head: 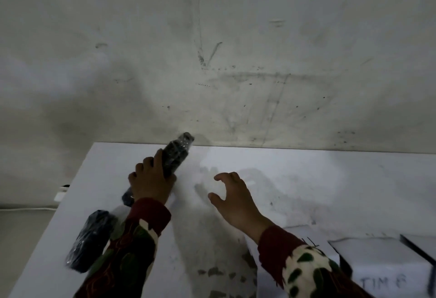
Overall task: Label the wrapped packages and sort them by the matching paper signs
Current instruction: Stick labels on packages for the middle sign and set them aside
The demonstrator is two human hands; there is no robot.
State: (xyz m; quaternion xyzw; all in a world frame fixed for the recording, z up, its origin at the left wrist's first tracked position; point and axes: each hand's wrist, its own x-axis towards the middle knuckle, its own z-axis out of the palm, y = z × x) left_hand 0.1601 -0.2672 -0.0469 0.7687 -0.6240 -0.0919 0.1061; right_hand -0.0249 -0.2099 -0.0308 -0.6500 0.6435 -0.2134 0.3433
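The white table (306,179) stands against a stained wall. One paper sign (382,271), bottom right, reads approx. "TIME". A dark wrapped package (89,243) lies at the table's left edge. The left hand (151,184) grips another package (175,152), lifted; the right hand (232,199) hovers wide, empty. Probably sorting step; next needs the matching sign, no label visible.

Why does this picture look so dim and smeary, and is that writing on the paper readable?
Head view: dim light with soft shadows of the hands on the white table; the left hand gripping a dark wrapped package looks slightly motion-blurred; wide-angle lens bends the table edges; the paper sign at lower right is blurry, its handwriting only partly legible.
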